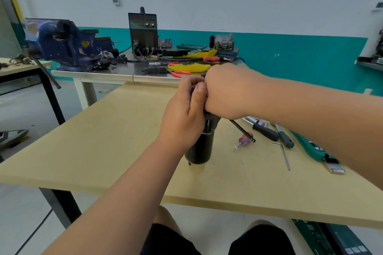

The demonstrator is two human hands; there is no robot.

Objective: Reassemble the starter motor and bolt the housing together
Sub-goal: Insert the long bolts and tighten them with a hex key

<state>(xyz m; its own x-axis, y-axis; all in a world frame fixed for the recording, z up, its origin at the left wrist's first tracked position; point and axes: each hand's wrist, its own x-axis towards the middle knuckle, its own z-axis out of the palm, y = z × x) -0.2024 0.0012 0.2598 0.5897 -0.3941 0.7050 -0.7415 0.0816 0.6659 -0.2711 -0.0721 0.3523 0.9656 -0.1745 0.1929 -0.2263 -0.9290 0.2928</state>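
The motor (200,148) and wrench (242,130) were black, the table (99,141) tan, the vise (66,45) blue, the wall stripe (300,51) teal, the screwdriver (243,141) red.

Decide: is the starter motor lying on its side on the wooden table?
No, the starter motor stands on end on the table, its top gripped by the left hand.

Motor (200,149) upright at table (103,141) ctr; screwdriver (244,140), hex key (285,156), tool case (310,148) at 3 o'clock; vise (66,45) at 11.
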